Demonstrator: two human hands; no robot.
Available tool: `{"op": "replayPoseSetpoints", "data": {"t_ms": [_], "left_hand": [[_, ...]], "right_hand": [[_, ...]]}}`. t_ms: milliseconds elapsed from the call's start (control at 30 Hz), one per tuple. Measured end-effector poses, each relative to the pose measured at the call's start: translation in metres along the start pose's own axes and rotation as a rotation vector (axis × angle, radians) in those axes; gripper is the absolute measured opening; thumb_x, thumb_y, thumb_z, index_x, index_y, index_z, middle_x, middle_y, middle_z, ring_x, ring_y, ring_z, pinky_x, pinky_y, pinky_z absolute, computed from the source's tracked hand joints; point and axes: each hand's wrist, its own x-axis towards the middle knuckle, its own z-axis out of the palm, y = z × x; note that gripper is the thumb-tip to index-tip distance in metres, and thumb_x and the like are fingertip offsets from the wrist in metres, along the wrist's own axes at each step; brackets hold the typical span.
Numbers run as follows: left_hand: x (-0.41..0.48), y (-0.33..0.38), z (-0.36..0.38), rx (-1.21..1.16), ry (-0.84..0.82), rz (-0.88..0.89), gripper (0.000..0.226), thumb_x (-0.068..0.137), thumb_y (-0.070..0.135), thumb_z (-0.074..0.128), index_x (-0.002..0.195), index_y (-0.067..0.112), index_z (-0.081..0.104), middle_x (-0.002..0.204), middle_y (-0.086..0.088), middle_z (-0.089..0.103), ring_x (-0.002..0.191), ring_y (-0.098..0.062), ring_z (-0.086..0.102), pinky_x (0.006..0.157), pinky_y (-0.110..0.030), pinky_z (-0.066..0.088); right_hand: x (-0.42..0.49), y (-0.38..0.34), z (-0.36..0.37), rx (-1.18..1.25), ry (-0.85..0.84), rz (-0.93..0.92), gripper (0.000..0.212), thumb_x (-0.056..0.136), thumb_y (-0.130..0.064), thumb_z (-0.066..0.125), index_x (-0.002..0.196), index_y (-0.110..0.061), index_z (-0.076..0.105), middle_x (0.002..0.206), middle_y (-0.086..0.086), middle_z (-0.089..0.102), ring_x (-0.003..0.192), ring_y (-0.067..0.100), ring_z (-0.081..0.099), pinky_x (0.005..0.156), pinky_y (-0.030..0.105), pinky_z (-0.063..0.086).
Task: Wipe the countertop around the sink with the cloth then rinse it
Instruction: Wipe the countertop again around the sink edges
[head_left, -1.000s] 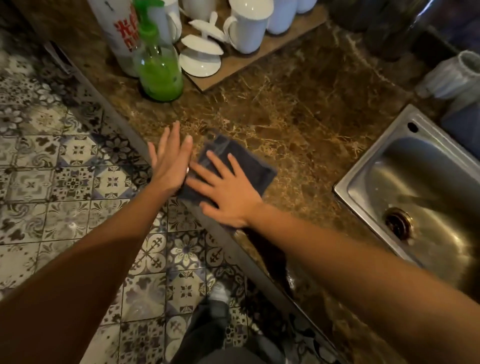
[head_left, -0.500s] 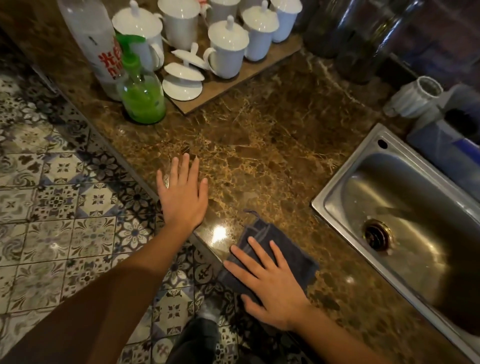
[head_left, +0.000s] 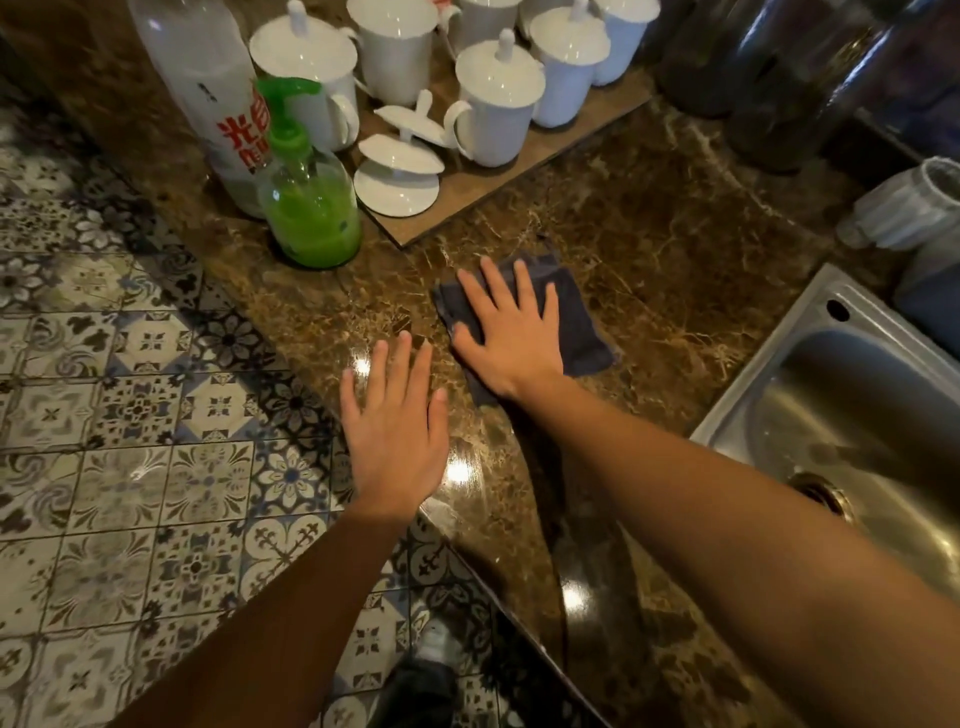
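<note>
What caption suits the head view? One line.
Right hand presses a dark cloth flat on the marble countertop near the sink.

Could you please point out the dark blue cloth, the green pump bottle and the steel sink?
dark blue cloth (head_left: 583, 332), head view, bare right part.
green pump bottle (head_left: 311, 221), head view, liquid-filled belly.
steel sink (head_left: 805, 322), head view, flat rim.

I'm looking at a home kitchen: marble countertop (head_left: 649, 218), steel sink (head_left: 857, 415) right, lidded white mugs (head_left: 498, 109) upper centre, patterned floor tiles (head_left: 130, 415) left.
</note>
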Motion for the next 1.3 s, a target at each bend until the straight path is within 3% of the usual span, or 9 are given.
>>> {"op": "replayPoseSetpoints", "data": {"t_ms": [200,533,700,833,933,1000,1167,1233,1300], "left_hand": [[0.001,-0.002,0.001,0.02,-0.026,-0.007,0.06,0.097,0.044,0.008,0.153,0.025,0.02,0.162,0.004,0.012,0.15,-0.017,0.006,0.117,-0.048,0.0],[-0.004,0.003,-0.015,-0.058,-0.161,0.003,0.06,0.102,0.045,0.024,0.155,0.02,0.014,0.163,0.0,0.003,0.15,-0.019,-0.002,0.119,-0.049,-0.004],[-0.064,0.065,-0.017,-0.22,-0.212,0.413,0.062,0.095,0.051,0.019,0.152,0.025,0.02,0.16,0.006,0.004,0.148,-0.011,-0.005,0.117,-0.037,-0.009],[-0.108,0.128,0.001,-0.343,-0.419,0.684,0.07,0.09,0.057,0.014,0.152,0.026,0.02,0.158,0.014,0.003,0.147,-0.004,-0.003,0.118,-0.026,-0.007],[-0.132,0.156,0.014,-0.385,-0.516,0.744,0.078,0.086,0.067,0.011,0.152,0.026,0.02,0.157,0.015,0.006,0.145,0.0,-0.001,0.118,-0.022,-0.004],[-0.138,0.17,0.018,-0.437,-0.573,0.72,0.078,0.084,0.066,0.014,0.15,0.025,0.027,0.156,0.015,0.015,0.145,-0.001,0.008,0.12,-0.025,0.003],[-0.132,0.213,0.002,-0.848,-0.93,0.346,0.046,0.09,0.065,0.034,0.099,0.041,0.073,0.116,0.012,0.066,0.116,-0.007,0.057,0.11,-0.026,0.034],[-0.124,0.23,-0.009,-1.006,-1.131,0.026,0.053,0.098,0.047,0.034,0.083,0.019,0.076,0.087,0.001,0.074,0.085,-0.013,0.067,0.092,-0.03,0.049],[-0.116,0.245,-0.029,-1.08,-1.266,-0.109,0.054,0.095,0.048,0.035,0.087,0.003,0.065,0.081,-0.012,0.071,0.071,-0.018,0.067,0.071,-0.025,0.053]], "right_hand": [[-0.033,0.002,0.004,-0.052,-0.01,-0.069,0.068,0.093,-0.06,0.027,0.154,-0.034,0.012,0.163,-0.005,0.001,0.149,0.029,-0.008,0.116,0.058,-0.003],[-0.254,0.036,0.02,0.01,-0.091,-0.248,0.081,0.086,-0.071,0.038,0.153,-0.039,0.006,0.163,-0.008,0.002,0.149,0.028,-0.01,0.114,0.058,-0.004],[-0.335,0.067,0.019,0.035,-0.178,-0.211,0.077,0.081,-0.057,0.051,0.15,-0.038,0.022,0.162,-0.008,0.009,0.149,0.028,-0.002,0.115,0.052,-0.005],[-0.381,0.082,0.014,0.014,-0.195,-0.209,0.063,0.07,-0.049,0.056,0.132,-0.036,0.048,0.152,-0.009,0.038,0.143,0.02,0.028,0.111,0.049,0.034],[-0.406,0.096,0.008,-0.018,-0.226,-0.159,0.065,0.066,-0.043,0.068,0.128,-0.034,0.05,0.15,-0.009,0.041,0.14,0.016,0.035,0.11,0.044,0.031],[-0.414,0.1,0.007,0.178,-0.193,-0.113,0.057,0.077,-0.027,0.065,0.132,-0.027,0.05,0.152,-0.008,0.038,0.144,0.012,0.025,0.117,0.046,0.017],[-0.395,0.102,-0.024,0.982,0.28,0.36,0.06,0.072,0.0,0.046,0.127,-0.022,0.054,0.135,-0.011,0.055,0.128,0.0,0.046,0.108,0.029,0.038],[-0.383,0.118,-0.047,1.165,0.342,0.425,0.058,0.07,0.003,0.044,0.121,-0.024,0.049,0.12,-0.005,0.059,0.115,0.002,0.054,0.1,0.022,0.042],[-0.376,0.138,-0.074,1.231,0.303,0.453,0.049,0.072,-0.002,0.047,0.117,-0.021,0.045,0.113,-0.001,0.057,0.105,0.004,0.055,0.093,0.02,0.043]]}}
